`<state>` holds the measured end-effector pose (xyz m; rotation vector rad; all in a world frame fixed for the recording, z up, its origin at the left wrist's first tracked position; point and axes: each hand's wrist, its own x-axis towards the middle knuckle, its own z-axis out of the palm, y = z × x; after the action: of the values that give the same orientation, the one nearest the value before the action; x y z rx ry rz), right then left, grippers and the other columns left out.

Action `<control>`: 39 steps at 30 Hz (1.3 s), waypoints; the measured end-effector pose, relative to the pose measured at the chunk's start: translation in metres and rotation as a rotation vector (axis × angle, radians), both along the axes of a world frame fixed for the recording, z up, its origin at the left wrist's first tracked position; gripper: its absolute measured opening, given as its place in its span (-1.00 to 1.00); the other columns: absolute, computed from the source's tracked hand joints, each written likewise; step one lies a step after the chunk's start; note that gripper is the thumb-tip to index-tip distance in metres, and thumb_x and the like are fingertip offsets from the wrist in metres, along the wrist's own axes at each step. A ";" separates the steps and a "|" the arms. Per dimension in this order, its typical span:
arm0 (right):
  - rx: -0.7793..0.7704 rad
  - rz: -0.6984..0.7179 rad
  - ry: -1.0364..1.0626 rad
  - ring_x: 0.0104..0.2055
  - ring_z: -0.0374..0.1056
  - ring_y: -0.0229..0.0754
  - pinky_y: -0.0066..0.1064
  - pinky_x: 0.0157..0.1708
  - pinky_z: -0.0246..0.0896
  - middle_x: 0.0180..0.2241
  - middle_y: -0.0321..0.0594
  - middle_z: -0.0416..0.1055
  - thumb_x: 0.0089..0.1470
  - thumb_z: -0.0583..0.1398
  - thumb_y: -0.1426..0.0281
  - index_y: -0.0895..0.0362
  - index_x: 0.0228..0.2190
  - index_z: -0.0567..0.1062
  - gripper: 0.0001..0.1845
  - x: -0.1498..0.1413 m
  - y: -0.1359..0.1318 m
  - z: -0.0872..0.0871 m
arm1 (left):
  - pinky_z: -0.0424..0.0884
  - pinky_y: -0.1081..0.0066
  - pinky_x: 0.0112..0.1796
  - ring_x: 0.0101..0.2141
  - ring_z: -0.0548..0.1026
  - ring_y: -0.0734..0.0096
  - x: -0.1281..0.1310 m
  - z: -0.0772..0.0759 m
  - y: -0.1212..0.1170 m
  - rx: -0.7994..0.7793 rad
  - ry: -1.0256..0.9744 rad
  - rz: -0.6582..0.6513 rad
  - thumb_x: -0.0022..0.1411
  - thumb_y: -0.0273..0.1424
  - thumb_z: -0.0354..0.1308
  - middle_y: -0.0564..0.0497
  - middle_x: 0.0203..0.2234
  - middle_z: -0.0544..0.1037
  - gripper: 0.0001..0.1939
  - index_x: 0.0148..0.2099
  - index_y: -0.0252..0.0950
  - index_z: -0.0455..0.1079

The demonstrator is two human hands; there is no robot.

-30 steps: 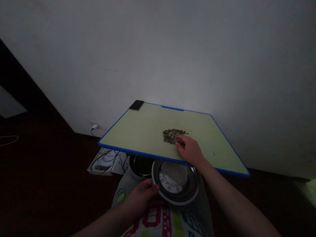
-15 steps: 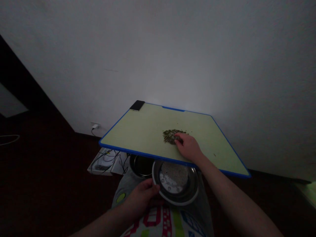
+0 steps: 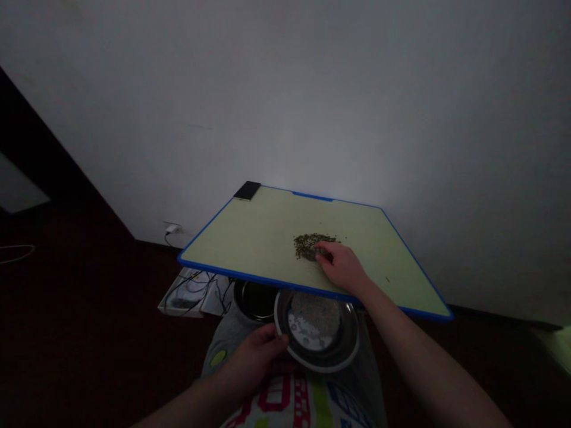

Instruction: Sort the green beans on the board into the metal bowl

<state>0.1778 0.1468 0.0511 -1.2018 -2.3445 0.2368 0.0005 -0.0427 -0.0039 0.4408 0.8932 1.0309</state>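
My right hand (image 3: 341, 264) rests on the pale board with its thumb and fingers bent together at the right side of a pile of small green-brown grains (image 3: 310, 244). What lies between those fingertips is too small and dark to make out. With thumb and fingers my left hand (image 3: 261, 353) grips the left rim of a metal bowl (image 3: 323, 364) on my lap. Pale grains (image 3: 314, 315) lie inside it, over a whitish bottom. The bowl's far part is hidden under the board's near edge.
The board (image 3: 250, 238) has a blue edge and stands against the wall. A black phone (image 3: 247, 190) lies on its far left corner. A second metal bowl (image 3: 243, 309) sits partly beneath the board. Further left, a white box (image 3: 181, 309) holds cables, near a wall socket with a plug (image 3: 172, 228).
Very little differs. My right hand's fingertips have shifted slightly at the pile, while my left hand keeps its place on the bowl's rim.
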 end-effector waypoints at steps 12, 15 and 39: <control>-0.012 0.048 0.059 -0.33 0.37 -0.16 -0.29 -0.23 0.24 -0.35 -0.16 0.52 0.07 0.17 0.45 0.17 -0.14 0.55 -0.71 0.000 0.002 -0.001 | 0.52 0.39 -0.32 -0.37 0.65 0.28 -0.002 -0.002 -0.001 -0.010 0.013 -0.002 -0.13 -0.21 0.46 -0.01 -0.39 0.72 -0.64 -0.28 -0.26 0.55; -0.009 0.028 0.056 -0.33 0.37 -0.16 -0.29 -0.21 0.24 -0.36 -0.16 0.52 0.08 0.18 0.45 0.17 -0.13 0.55 -0.71 -0.001 0.002 -0.001 | 0.53 0.39 -0.33 -0.37 0.65 0.29 -0.002 -0.003 -0.001 -0.012 0.006 0.004 -0.14 -0.20 0.47 -0.02 -0.39 0.72 -0.62 -0.28 -0.27 0.54; -0.012 0.058 0.047 -0.31 0.37 -0.16 -0.29 -0.20 0.24 -0.31 -0.14 0.53 0.09 0.21 0.46 0.17 -0.10 0.54 -0.69 -0.006 0.009 -0.004 | 0.56 0.39 -0.33 -0.36 0.66 0.26 -0.002 -0.008 -0.001 -0.007 -0.010 0.012 -0.14 -0.20 0.48 -0.02 -0.39 0.72 -0.64 -0.30 -0.28 0.56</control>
<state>0.1717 0.1561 0.0470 -1.1223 -2.3429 0.2958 -0.0018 -0.0435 -0.0116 0.4244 0.8909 1.0397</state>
